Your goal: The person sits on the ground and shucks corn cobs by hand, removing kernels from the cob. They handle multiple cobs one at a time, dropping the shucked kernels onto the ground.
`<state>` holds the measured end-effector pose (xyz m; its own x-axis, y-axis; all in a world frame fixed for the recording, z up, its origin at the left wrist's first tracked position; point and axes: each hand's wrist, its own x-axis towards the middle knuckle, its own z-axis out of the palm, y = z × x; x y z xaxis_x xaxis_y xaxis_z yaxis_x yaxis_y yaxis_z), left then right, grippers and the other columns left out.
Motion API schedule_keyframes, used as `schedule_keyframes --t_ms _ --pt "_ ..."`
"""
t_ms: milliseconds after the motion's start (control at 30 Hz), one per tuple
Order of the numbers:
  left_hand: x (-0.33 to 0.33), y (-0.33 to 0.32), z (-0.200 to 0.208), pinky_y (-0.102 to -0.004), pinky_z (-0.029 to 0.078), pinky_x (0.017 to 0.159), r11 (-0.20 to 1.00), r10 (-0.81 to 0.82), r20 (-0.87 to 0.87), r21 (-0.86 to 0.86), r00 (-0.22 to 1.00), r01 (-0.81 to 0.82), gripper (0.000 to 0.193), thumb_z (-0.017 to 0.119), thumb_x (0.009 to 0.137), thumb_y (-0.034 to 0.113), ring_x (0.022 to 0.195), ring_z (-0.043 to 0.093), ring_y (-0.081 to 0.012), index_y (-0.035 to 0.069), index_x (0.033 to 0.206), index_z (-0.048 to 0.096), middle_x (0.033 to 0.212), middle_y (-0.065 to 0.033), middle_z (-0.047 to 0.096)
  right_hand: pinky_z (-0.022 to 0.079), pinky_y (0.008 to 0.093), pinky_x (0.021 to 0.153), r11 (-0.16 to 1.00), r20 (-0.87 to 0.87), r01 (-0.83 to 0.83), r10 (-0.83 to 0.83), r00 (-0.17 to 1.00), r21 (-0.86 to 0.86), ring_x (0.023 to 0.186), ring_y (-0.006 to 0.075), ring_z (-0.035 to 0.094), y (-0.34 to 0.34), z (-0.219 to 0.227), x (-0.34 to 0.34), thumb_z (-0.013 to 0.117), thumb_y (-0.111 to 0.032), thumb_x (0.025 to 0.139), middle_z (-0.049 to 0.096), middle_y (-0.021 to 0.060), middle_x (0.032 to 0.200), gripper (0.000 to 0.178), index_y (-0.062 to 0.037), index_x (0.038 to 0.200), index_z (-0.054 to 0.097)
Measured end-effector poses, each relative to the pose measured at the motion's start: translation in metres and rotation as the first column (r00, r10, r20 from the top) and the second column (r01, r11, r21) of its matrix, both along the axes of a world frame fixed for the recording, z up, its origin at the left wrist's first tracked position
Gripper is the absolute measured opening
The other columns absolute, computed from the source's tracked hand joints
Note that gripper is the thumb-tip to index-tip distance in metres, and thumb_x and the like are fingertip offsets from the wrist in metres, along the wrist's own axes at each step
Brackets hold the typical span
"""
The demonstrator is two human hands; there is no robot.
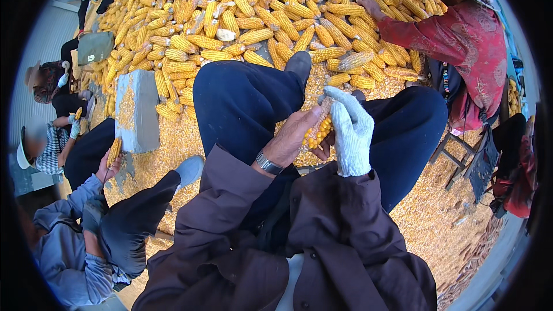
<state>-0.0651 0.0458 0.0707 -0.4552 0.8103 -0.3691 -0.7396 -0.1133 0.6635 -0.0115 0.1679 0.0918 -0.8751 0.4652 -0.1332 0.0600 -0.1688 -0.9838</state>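
Note:
Between my knees I hold a partly stripped corn cob (pixel 318 129); yellow kernels remain on its lower part, and bare cob shows higher up. Bare, with a metal watch at the wrist, my left hand (pixel 291 138) is closed round the cob from the left. My right hand (pixel 351 129), in a white knit glove, is closed against the cob's upper right side. Its fingers partly hide the cob's top. Beyond my knees rises a large pile of yellow corn cobs (pixel 247 8).
Loose kernels (pixel 173 167) cover the ground around my legs. A grey block (pixel 141 115) with kernels on it stands to my left. A co-worker in grey (pixel 75 253) holds a cob nearby. Another in red (pixel 461 52) reaches into the pile at right, beside a wooden stool (pixel 455 158).

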Motion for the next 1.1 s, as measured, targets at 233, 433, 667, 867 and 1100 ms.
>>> schedule_keyframes --t_ms 233,433,667,867,1100 --pt "0.009 0.008 -0.013 -0.0229 0.046 0.053 0.900 -0.042 -0.758 -0.312 0.651 -0.305 0.033 0.066 0.081 0.023 0.066 0.056 -0.0081 -0.002 0.095 0.048 0.077 -0.0066 0.056 0.043 0.0237 0.075 0.996 0.002 0.057 -0.057 0.998 -0.074 0.082 0.0099 0.053 -0.002 -0.017 -0.004 0.050 -0.011 0.090 0.061 0.0052 0.093 0.022 0.0029 0.103 0.061" --pt "0.012 0.010 -0.008 -0.0427 0.043 0.062 0.870 -0.159 -0.849 -0.362 0.504 -0.335 0.039 0.057 0.084 0.034 0.074 0.056 -0.0407 -0.003 0.093 0.048 0.075 -0.0246 0.056 0.043 0.0249 0.070 0.996 -0.050 0.081 -0.080 0.996 0.022 0.075 0.0110 0.052 -0.003 -0.031 -0.004 0.043 -0.014 0.092 0.058 0.0059 0.084 0.023 0.0028 0.090 0.059" --pt "0.019 0.009 -0.013 -0.0330 0.036 0.055 0.914 -0.078 -0.770 -0.308 0.633 -0.262 0.038 0.045 0.093 0.036 0.058 0.042 -0.0184 -0.001 0.083 0.045 0.063 -0.0124 0.044 0.041 0.0287 0.063 0.939 -0.072 0.072 -0.051 0.996 0.337 0.066 0.0178 0.049 -0.002 -0.037 -0.005 0.040 -0.014 0.090 0.052 0.0098 0.076 0.024 0.0027 0.081 0.054" --pt "0.021 0.007 -0.015 -0.0282 0.035 0.056 0.917 -0.050 -0.691 -0.318 0.721 -0.242 0.039 0.041 0.095 0.034 0.060 0.040 -0.0106 -0.001 0.078 0.047 0.064 -0.0048 0.044 0.040 0.0292 0.061 0.898 -0.073 0.092 -0.067 0.995 0.431 0.063 0.0180 0.049 -0.004 -0.048 -0.002 0.038 -0.014 0.090 0.052 0.0103 0.075 0.025 0.0022 0.079 0.053" --pt "0.025 0.005 -0.029 -0.0289 0.041 0.057 0.962 0.114 -0.222 -0.220 0.968 -0.163 0.042 0.036 0.096 0.038 0.063 0.052 -0.0114 0.000 0.084 0.051 0.063 -0.0049 0.052 0.039 0.0295 0.061 0.917 -0.086 0.129 -0.104 0.991 0.378 0.062 0.0184 0.048 -0.010 -0.049 -0.001 0.037 -0.015 0.090 0.051 0.0092 0.072 0.026 0.0014 0.078 0.053"
